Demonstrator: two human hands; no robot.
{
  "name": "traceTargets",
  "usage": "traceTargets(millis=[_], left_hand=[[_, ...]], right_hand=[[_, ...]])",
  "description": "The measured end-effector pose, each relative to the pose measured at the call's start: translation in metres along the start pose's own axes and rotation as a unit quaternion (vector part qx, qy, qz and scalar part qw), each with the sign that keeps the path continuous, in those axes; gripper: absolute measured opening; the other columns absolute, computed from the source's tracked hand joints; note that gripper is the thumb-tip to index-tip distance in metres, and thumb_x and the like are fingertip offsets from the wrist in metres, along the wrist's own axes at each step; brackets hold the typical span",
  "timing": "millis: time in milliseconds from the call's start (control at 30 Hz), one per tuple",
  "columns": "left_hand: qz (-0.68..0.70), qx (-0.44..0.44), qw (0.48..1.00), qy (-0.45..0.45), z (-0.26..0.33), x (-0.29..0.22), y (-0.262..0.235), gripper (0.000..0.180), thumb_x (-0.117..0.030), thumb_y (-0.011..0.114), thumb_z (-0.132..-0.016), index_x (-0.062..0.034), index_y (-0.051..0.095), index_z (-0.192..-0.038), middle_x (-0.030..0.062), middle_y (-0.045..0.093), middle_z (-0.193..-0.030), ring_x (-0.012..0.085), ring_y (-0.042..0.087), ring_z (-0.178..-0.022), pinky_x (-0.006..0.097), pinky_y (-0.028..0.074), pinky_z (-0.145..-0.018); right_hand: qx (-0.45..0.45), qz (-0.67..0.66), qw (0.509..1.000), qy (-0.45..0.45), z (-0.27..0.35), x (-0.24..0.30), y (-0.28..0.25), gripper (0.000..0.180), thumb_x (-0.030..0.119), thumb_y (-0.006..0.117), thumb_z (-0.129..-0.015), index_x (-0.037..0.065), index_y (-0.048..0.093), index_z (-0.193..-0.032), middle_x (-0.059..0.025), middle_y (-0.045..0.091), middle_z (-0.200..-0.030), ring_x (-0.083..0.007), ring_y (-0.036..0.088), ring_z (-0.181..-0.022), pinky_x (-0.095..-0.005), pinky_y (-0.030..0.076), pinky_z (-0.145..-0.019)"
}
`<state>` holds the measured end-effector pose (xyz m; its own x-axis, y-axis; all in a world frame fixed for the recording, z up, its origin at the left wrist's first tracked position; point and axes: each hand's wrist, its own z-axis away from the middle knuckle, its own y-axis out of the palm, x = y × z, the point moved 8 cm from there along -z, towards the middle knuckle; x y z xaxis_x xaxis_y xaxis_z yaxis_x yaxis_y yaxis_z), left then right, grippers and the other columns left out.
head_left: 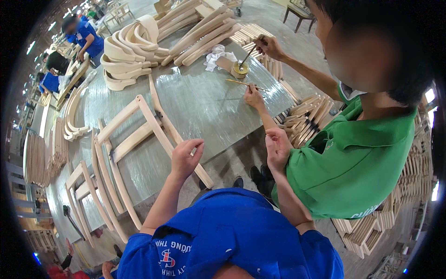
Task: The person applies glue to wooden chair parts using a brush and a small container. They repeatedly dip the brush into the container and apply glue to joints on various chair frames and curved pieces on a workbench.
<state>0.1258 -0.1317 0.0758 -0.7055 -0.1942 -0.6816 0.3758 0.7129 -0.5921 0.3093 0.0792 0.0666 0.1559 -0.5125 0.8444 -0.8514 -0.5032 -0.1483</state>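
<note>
My left hand [185,158] is raised over the near edge of the table, beside a pale wooden chair frame [149,119]. Its fingers are bent in toward the thumb, and nothing shows in them. To the right, my right hand [278,148] hovers close to the green sleeve of a co-worker, fingers curled, with no object visible. That co-worker's far hand [269,47] holds a brush [247,55] dipped in a small yellowish tin [240,69]. The co-worker's nearer hand [253,96] grips a thin stick-like tool [240,84].
Curved chair parts [124,63] and long wooden pieces [204,35] are piled on the film-covered table [200,102]. A white cloth [216,57] lies near the tin. More frame parts [86,190] lean at left. Stacked wood [309,118] stands beyond the table's right edge.
</note>
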Motion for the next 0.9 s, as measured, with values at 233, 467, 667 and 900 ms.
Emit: traceTargets(millis=[233,467,667,900], left_hand=[[0.031,0.028,0.999,-0.002,-0.004,0.020,-0.003,0.009,-0.008,0.062,-0.079,-0.0047,0.065,-0.087,0.0118,0.065,-0.081,0.0258,0.063,-0.074,0.033,0.049,-0.066],[0.028,0.003,0.999,-0.041,0.013,0.063,-0.035,0.010,-0.008,0.062,-0.079,-0.0029,0.065,-0.088,0.0123,0.065,-0.081,0.0246,0.064,-0.074,0.032,0.049,-0.067],[0.024,0.004,0.998,-0.052,0.013,0.068,-0.043,0.009,-0.007,0.063,-0.079,-0.0030,0.065,-0.087,0.0122,0.066,-0.082,0.0244,0.064,-0.074,0.032,0.050,-0.067],[0.021,0.017,0.999,-0.040,0.010,0.063,-0.035,0.010,-0.008,0.063,-0.079,-0.0037,0.066,-0.088,0.0122,0.066,-0.083,0.0245,0.065,-0.075,0.032,0.050,-0.067]], right_hand=[[-0.052,0.009,0.998,0.042,0.009,-0.018,0.001,0.013,0.004,0.053,-0.086,0.003,0.055,-0.098,-0.0023,0.054,-0.091,-0.0083,0.050,-0.076,-0.0204,0.042,-0.066],[-0.051,0.008,0.996,0.078,0.019,-0.015,0.021,0.013,0.005,0.055,-0.084,0.005,0.055,-0.097,-0.0028,0.056,-0.090,-0.0113,0.052,-0.079,-0.0245,0.042,-0.071],[-0.060,0.003,0.996,0.067,0.018,-0.008,0.032,0.014,0.001,0.055,-0.083,0.005,0.055,-0.096,-0.0026,0.055,-0.089,-0.0113,0.052,-0.078,-0.0247,0.042,-0.071],[-0.069,-0.001,0.996,0.061,0.020,-0.004,0.035,0.014,-0.001,0.055,-0.082,0.005,0.054,-0.095,-0.0027,0.056,-0.087,-0.0113,0.052,-0.074,-0.0245,0.043,-0.068]])
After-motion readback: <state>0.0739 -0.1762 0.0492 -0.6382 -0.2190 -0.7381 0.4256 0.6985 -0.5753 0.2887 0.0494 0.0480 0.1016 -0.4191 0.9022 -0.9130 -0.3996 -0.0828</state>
